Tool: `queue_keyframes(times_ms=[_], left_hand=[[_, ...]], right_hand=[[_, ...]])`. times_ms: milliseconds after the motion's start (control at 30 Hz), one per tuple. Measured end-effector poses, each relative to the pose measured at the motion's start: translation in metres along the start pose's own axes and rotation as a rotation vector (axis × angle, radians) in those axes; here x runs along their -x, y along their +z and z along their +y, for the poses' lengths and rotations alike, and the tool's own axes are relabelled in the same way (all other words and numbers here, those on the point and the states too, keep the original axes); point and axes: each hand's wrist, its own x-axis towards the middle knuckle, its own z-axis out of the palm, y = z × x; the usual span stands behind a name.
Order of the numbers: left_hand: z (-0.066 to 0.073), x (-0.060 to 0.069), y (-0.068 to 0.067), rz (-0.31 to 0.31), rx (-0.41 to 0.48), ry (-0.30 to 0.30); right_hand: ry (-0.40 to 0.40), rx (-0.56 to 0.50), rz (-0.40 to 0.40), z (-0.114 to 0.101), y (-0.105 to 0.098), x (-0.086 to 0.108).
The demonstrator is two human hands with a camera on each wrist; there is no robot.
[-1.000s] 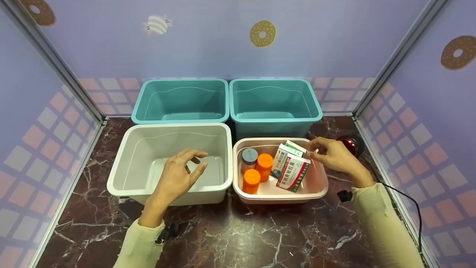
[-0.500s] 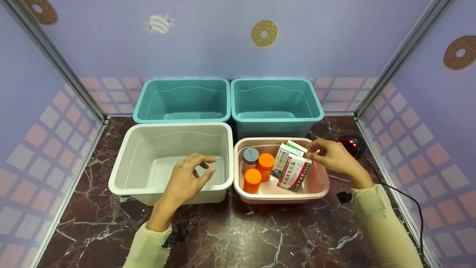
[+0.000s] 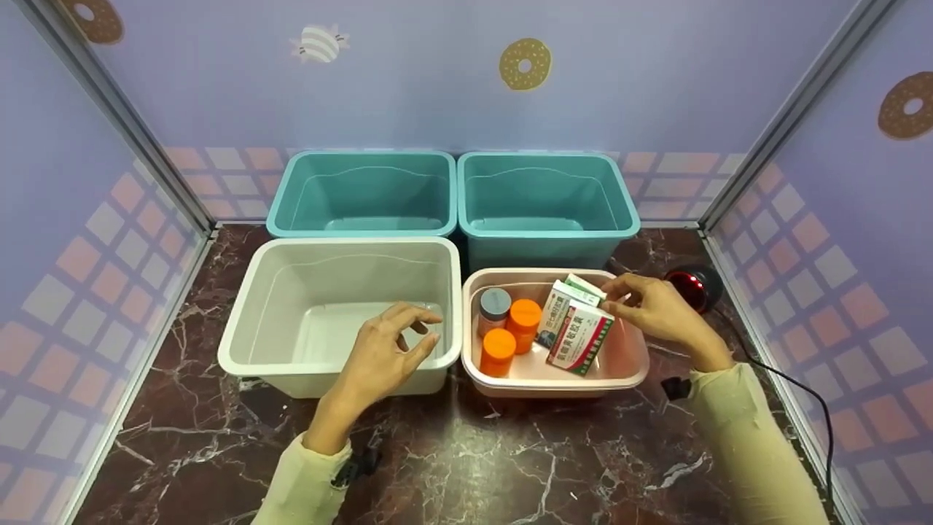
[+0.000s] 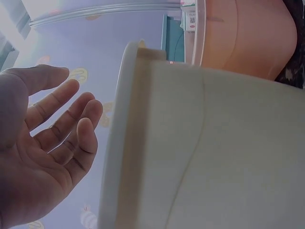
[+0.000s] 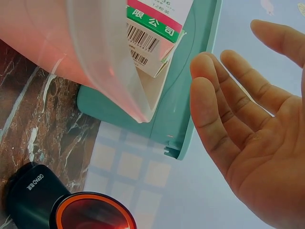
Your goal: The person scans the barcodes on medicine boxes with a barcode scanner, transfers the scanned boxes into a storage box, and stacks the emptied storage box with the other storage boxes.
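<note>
My left hand (image 3: 385, 351) hovers over the near right part of the white bin (image 3: 232, 313), fingers loosely bent and holding nothing. In the left wrist view its palm faces the bin's rim without touching it. My right hand (image 3: 652, 310) is above the right rim of the pink bin (image 3: 627, 364), fingertips close to the medicine boxes. The right wrist view shows the fingers relaxed, with nothing between them. In the pink bin a red-and-green medicine box (image 3: 581, 339) leans on a grey-white box (image 3: 552, 315), with a green-and-white box (image 3: 584, 286) behind. Orange-capped bottles (image 3: 525, 321) and a grey-capped bottle (image 3: 495, 305) stand left.
Two teal bins, the left (image 3: 364, 232) and the right (image 3: 543, 251), stand against the back wall. A black scanner-like device (image 3: 692, 286) with a red-lit face sits right of the pink bin, its cable (image 3: 794, 390) running along the right wall. Dark marble-patterned tabletop (image 3: 510, 467) lies in front.
My left hand has drifted to the right over the white bin. The right hand stays near the boxes, which look unmoved. The whole view has shifted slightly.
</note>
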Motion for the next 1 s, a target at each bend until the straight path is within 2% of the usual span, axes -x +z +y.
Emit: queue_keyframes(times_ms=[633,767,1000], left_hand=[[0.013,0.002,0.023,-0.062,0.019,0.043],[0.016,0.003,0.027,-0.076,0.026,0.035],[0.024,0.005,0.033,-0.137,0.047,0.010]], right_hand=[[0.016,-0.007,-0.018,0.003,0.004,0.003],[0.023,-0.013,-0.024,0.004,0.005,0.003],[0.033,-0.020,-0.032,0.005,0.007,0.004]])
